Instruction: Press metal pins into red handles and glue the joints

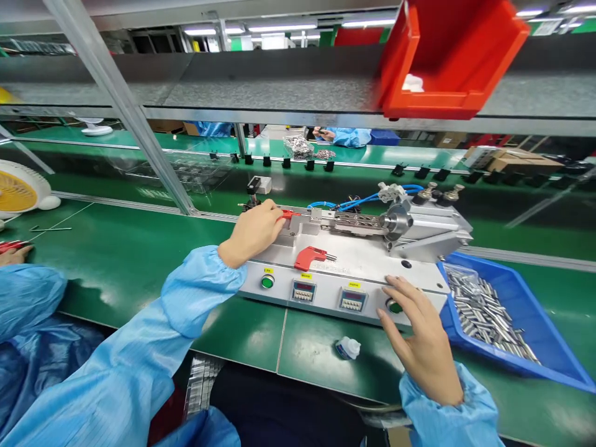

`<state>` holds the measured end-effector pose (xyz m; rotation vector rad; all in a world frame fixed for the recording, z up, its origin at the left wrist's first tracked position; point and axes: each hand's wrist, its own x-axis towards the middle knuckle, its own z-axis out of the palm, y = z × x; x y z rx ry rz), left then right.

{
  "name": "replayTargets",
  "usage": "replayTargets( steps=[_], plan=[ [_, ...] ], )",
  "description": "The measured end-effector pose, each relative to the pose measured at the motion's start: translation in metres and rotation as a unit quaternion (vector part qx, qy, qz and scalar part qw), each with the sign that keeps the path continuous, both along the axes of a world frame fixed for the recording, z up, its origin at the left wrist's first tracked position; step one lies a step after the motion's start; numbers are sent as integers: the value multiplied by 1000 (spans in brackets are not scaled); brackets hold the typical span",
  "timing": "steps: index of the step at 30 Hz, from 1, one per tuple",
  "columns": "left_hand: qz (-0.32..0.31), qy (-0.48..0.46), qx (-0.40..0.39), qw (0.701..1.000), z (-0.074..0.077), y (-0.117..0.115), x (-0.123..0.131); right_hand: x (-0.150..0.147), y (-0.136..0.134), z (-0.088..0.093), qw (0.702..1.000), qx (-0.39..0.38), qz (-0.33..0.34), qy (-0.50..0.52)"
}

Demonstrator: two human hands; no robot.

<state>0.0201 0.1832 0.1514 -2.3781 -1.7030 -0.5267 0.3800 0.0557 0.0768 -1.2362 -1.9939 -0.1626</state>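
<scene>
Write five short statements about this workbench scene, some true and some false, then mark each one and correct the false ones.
1. The left hand reaches a small red piece on the machine. True.
2. The right hand is beside a green button. True.
3. The right hand grips the red-handled tool. False: the red-handled tool lies on the metal plate, not held.
4. The blue tray holds white bottles. False: the blue tray holds metal tubes.
5. The control panel has three digital displays. False: the control panel has two digital displays.
</scene>
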Motion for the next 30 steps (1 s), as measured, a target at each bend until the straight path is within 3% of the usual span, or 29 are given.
replayTargets(
  steps=[3,7,10,13,17,23,28,30],
  plan=[
    [-49,-43,75,995,-12,-20,-14,8,-15,-3,998,2,-49,43],
    [-120,-103,158,975,-44,-66,-27,18,-22,-21,987,-35,-92,125],
    [-151,-85,125,977,-71,-97,-27,20,-19,-27,973,-96,-74,196],
    [-162,-53,69,983,-83,-108,-27,18,-11,-22,964,-131,-71,219],
    [-156,-56,39,985,-79,-105,-29,16,1,-12,961,-148,-74,222],
    [-126,-62,3,990,-71,-98,-29,10,1,-15,957,-126,-126,228],
    [-179,-124,4,976,-52,-100,-23,5,-24,-36,941,-120,-166,269],
    [-198,-140,22,970,-44,-99,-13,6,-33,-50,933,-165,-168,273]
  ],
)
